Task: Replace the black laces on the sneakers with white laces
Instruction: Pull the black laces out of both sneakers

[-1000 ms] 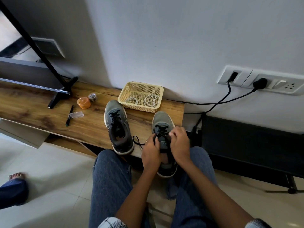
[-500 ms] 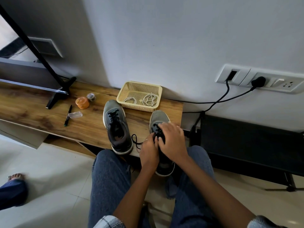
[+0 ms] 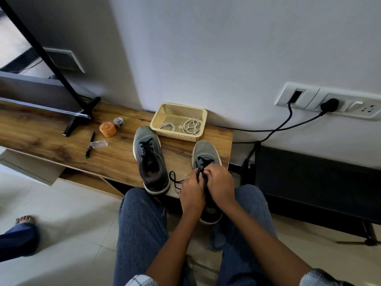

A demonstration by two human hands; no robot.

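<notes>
Both hands curl over right sneaker (image 3: 206, 153), fingers pinching its black lace (image 3: 201, 172) at tongue: left hand (image 3: 191, 190), right hand (image 3: 219, 182). Loose lace loop trails left on wooden shelf (image 3: 61, 145). Left sneaker (image 3: 150, 159) just beside, laced black. White laces (image 3: 190, 126) in yellow basket (image 3: 179, 108) behind.

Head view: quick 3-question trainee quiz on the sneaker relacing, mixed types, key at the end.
1. True or false: the white laces lie in the yellow basket.
2. Which sneaker are both hands working on? A) left sneaker B) right sneaker C) neither
3. Fill in: the left hand and right hand pinch the ____ lace.

Key: 1 true. 2 B. 3 black.
</notes>
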